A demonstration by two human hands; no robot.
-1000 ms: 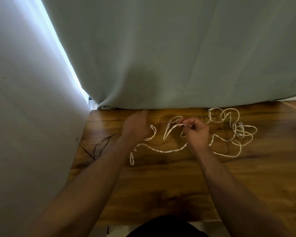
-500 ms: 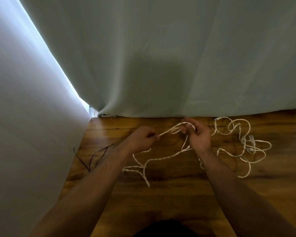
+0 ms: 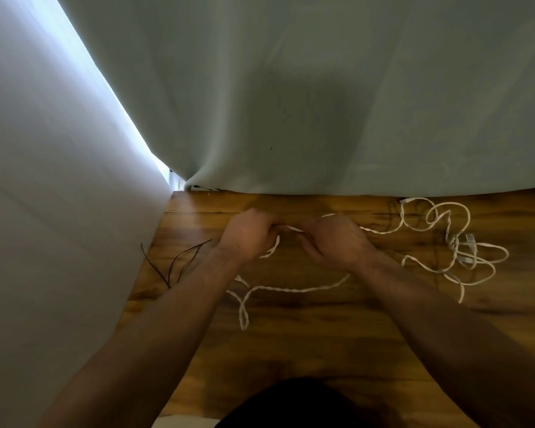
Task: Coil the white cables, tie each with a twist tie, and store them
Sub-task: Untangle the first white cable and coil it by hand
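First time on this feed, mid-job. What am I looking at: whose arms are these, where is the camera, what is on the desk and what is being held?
There is no machine here: a person works with bare hands. The only picture comes from a camera worn on the head, looking forward and down. The left hand and right hand are close together, both gripping a twisted white cable, whose slack lies on the wooden table. To the right lies a loose tangle of white cable with small plugs; whether it is the same cable I cannot tell. At the left edge lie thin dark strands, probably the twist ties. A pale curtain hangs behind.
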